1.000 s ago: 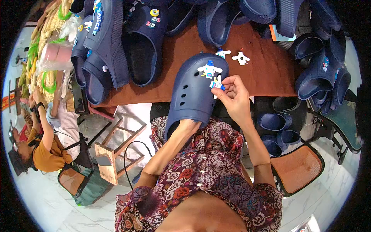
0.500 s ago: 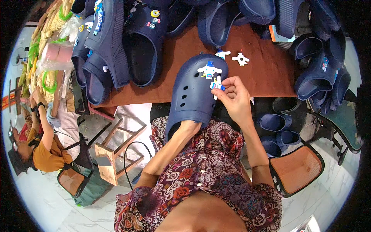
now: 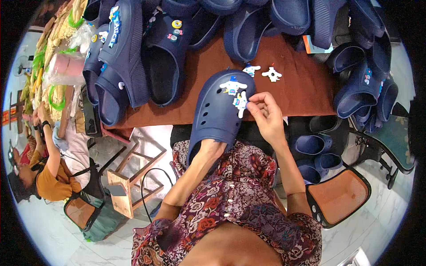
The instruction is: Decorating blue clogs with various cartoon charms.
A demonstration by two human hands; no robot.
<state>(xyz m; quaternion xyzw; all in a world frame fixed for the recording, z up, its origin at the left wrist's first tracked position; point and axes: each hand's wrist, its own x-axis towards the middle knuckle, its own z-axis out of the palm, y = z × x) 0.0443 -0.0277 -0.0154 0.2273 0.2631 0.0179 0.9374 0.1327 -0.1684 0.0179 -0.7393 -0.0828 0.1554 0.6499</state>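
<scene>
A navy clog (image 3: 218,119) with round vent holes is tilted toe away over the near table edge. My left hand (image 3: 210,150) is pushed into it through the heel opening, its fingers hidden inside. Between thumb and fingertips my right hand (image 3: 268,119) pinches a white, long-eared character shoe charm (image 3: 241,104) against the right side of the clog's upper. A similar charm with a blue hat (image 3: 232,86) sits near the toe. Beyond the toe, two loose white charms, one with blue (image 3: 251,69) and one plain-backed (image 3: 271,74), lie on the brown cloth.
Navy clogs, some with charms, are piled along the far side and at left (image 3: 162,66) and right (image 3: 359,93). The table has a brown cloth (image 3: 306,95). Below right are more clogs (image 3: 313,144) and an orange-seated chair (image 3: 339,195). A wooden stool (image 3: 122,195) and another person (image 3: 55,177) are at left.
The charm in my right hand has turned more upright and now lies against the clog's upper. The clog has shifted slightly left and nearer in view, with my left hand still inside.
</scene>
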